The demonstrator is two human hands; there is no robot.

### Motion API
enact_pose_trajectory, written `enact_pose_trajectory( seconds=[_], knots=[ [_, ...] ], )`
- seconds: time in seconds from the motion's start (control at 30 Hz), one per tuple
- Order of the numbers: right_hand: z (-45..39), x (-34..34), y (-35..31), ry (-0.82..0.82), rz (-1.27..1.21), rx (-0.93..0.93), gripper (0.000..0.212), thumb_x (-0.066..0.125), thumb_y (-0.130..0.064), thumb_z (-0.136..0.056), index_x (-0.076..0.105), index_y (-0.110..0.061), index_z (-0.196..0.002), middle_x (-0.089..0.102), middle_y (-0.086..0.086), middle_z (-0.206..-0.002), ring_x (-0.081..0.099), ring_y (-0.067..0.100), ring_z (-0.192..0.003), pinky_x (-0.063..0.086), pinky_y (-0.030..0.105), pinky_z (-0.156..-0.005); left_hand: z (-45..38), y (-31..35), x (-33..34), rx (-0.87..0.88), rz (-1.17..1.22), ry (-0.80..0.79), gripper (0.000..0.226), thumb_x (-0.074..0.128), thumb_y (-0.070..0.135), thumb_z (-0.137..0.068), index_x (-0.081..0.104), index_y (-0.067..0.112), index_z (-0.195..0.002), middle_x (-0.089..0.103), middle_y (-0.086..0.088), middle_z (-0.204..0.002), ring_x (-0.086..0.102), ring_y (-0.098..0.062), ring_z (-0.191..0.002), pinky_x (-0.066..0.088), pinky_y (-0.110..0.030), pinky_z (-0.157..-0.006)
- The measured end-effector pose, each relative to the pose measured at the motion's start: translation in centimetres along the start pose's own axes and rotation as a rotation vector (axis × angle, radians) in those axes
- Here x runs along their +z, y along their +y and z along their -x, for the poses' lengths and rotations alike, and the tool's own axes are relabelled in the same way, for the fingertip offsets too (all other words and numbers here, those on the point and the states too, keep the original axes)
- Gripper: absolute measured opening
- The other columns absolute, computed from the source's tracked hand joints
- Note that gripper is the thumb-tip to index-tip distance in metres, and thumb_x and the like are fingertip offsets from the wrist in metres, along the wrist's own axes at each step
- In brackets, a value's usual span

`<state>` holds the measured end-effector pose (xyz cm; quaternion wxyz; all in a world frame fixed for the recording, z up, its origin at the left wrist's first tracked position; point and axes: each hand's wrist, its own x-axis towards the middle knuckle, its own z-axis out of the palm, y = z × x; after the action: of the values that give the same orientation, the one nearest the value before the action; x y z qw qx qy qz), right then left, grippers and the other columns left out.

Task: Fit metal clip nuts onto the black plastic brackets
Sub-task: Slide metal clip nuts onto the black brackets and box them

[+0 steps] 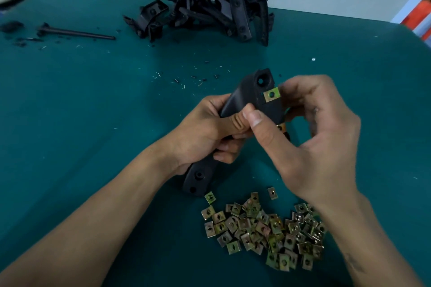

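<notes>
Left hand (205, 133) wrapped round curved black plastic bracket (247, 98), steadying it so right hand (310, 137) fingertips can pinch-push square brass-coloured metal clip nut (271, 95) on. Spare nuts (265, 228) heaped close, handy.

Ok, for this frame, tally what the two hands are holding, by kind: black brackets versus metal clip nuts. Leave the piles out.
Black plastic bracket, gripped by the left hand: 1
Metal clip nut at the bracket's upper end, pinched by the right hand: 1
Total in hand: 2
A brassy glint lower on the bracket may be another nut; I cannot tell.
</notes>
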<state>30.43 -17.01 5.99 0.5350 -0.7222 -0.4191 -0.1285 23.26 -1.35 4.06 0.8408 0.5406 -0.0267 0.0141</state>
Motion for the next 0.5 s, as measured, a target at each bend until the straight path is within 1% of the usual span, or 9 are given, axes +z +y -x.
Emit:
enact_pose_trajectory(
  seconds=[0.07, 0.13, 0.23, 0.3, 0.43, 0.5],
  knots=[
    [-0.2, -0.4, 0.2, 0.002, 0.165, -0.098, 0.032, 0.077, -0.036, -0.089, 0.063, -0.007, -0.089, 0.063, -0.003, -0.080, 0.058, 0.012, -0.075, 0.045, 0.021, -0.071, 0.0, 0.0, 0.1, -0.007, -0.014, 0.013, 0.023, 0.061, 0.022, -0.091, 0.062, 0.024, -0.068, 0.043, 0.005, -0.058, 0.032, -0.007, -0.042, 0.029, -0.017, -0.039],
    [-0.2, -0.6, 0.3, -0.008, 0.210, -0.146, 0.032, 0.076, -0.033, -0.091, 0.063, -0.005, -0.082, 0.061, -0.001, -0.076, 0.056, 0.014, -0.070, 0.045, 0.023, -0.067, 0.0, 0.0, 0.1, -0.017, -0.029, 0.010, 0.024, 0.060, 0.021, -0.092, 0.063, 0.024, -0.068, 0.043, 0.005, -0.058, 0.032, -0.007, -0.042, 0.030, -0.017, -0.039],
    [-0.2, -0.8, 0.4, -0.007, 0.262, -0.186, 0.033, 0.075, -0.035, -0.092, 0.063, -0.005, -0.082, 0.061, 0.000, -0.075, 0.055, 0.017, -0.068, 0.047, 0.030, -0.064, 0.0, 0.0, 0.2, -0.025, -0.030, 0.002, 0.027, 0.057, 0.018, -0.094, 0.063, 0.025, -0.069, 0.042, 0.006, -0.058, 0.032, -0.007, -0.042, 0.029, -0.017, -0.039],
    [-0.3, -1.0, 0.5, -0.012, 0.302, -0.205, 0.035, 0.073, -0.038, -0.093, 0.063, -0.006, -0.082, 0.060, 0.001, -0.075, 0.054, 0.017, -0.068, 0.046, 0.033, -0.063, 0.0, 0.0, 0.2, -0.025, -0.025, -0.008, 0.027, 0.057, 0.018, -0.095, 0.063, 0.024, -0.069, 0.042, 0.006, -0.058, 0.032, -0.006, -0.042, 0.030, -0.017, -0.039],
    [-0.5, -1.5, 0.6, -0.082, 0.335, -0.180, 0.038, 0.069, -0.045, -0.094, 0.059, -0.010, -0.083, 0.059, 0.000, -0.075, 0.054, 0.021, -0.068, 0.045, 0.040, -0.060, -0.1, 0.0, 0.1, -0.037, -0.015, -0.028, 0.029, 0.055, 0.016, -0.096, 0.063, 0.023, -0.070, 0.042, 0.005, -0.059, 0.034, -0.006, -0.043, 0.030, -0.017, -0.038],
    [-0.6, -1.6, 0.6, -0.116, 0.304, -0.164, 0.039, 0.069, -0.044, -0.095, 0.056, -0.010, -0.081, 0.056, -0.001, -0.072, 0.053, 0.022, -0.066, 0.045, 0.040, -0.059, -0.2, -0.1, 0.0, -0.048, -0.010, -0.035, 0.027, 0.057, 0.017, -0.095, 0.063, 0.023, -0.070, 0.042, 0.005, -0.060, 0.033, -0.005, -0.043, 0.030, -0.017, -0.039]
  ],
)
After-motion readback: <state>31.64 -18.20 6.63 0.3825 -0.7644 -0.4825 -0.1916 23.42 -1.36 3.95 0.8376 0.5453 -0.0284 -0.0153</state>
